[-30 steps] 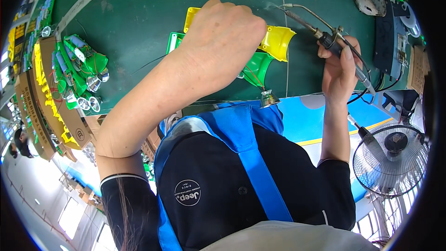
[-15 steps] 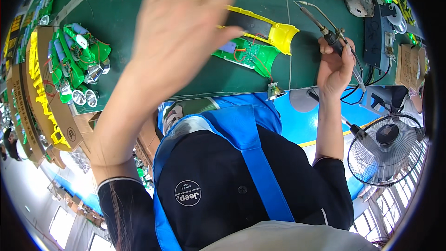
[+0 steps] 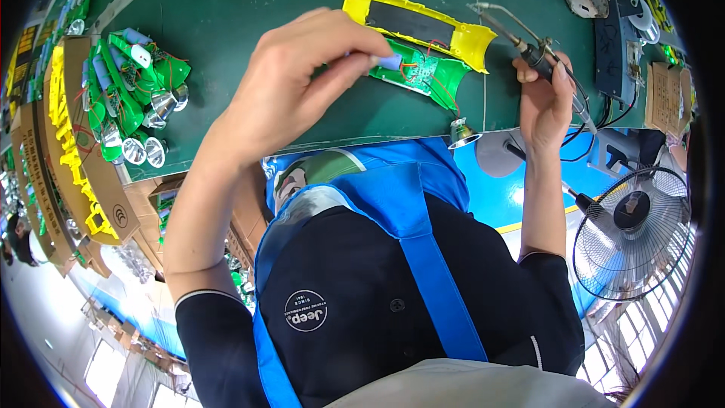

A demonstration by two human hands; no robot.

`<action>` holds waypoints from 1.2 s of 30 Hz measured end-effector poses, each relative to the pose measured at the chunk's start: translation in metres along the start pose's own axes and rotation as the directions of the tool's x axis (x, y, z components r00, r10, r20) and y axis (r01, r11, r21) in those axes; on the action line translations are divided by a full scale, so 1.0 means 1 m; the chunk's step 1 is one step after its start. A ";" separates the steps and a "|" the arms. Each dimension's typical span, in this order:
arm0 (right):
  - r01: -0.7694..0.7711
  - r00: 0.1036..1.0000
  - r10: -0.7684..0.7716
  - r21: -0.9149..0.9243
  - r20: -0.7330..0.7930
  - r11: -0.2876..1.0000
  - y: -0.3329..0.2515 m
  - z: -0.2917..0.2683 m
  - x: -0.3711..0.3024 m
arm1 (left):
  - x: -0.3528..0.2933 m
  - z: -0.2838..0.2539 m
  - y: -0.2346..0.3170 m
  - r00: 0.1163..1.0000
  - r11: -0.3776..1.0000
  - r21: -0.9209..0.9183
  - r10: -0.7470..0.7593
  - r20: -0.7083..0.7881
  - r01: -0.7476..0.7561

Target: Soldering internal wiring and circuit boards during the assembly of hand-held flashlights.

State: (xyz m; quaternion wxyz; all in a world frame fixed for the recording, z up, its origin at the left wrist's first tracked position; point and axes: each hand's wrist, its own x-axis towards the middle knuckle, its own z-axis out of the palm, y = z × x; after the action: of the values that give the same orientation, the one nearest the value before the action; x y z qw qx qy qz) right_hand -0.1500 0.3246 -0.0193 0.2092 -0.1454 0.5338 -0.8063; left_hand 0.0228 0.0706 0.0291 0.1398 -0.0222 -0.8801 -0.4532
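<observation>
Gripping soldering iron [image 3: 538, 63] in right hand [image 3: 545, 100]; with left hand [image 3: 298, 68] at blue battery [image 3: 391, 60] of green half-shell [image 3: 453, 75] on worktop [image 3: 226, 7], cannot tell if pinching. Likely light, stiff, fragile at wires [image 3: 445, 96]; best held by rim.

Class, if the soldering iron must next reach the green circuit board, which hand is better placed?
Probably the right hand: it holds the soldering iron, while the left hand, though closer to the circuit board, is at the blue cylinder.

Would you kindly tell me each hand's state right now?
Left hand: curled at the blue cylinder; grip cannot be told.
Right hand: closed, holding the soldering iron.
</observation>
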 end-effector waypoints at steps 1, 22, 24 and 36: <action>-0.051 0.998 0.053 -0.057 0.038 0.997 -0.004 0.000 -0.002 | 0.005 0.000 -0.002 1.000 1.000 0.001 0.000 0.005 0.000; -0.218 0.874 0.392 -0.489 0.287 0.845 -0.025 0.016 0.028 | 0.026 0.029 0.021 0.966 0.908 0.411 -0.176 0.192 0.084; -0.231 0.856 0.423 -0.512 0.297 0.827 -0.026 0.017 0.027 | 0.025 0.029 0.021 0.966 0.907 0.413 -0.177 0.186 0.087; -0.212 0.853 0.415 -0.517 0.316 0.829 -0.025 0.018 0.023 | 0.023 0.030 0.018 0.975 0.919 0.387 -0.153 0.162 0.080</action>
State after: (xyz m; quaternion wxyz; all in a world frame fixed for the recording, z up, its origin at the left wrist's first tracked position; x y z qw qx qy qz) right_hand -0.1664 0.3077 0.0105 0.4092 -0.2670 0.6705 -0.5584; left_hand -0.0036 0.1032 0.0326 0.0302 0.0148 -0.9599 -0.2785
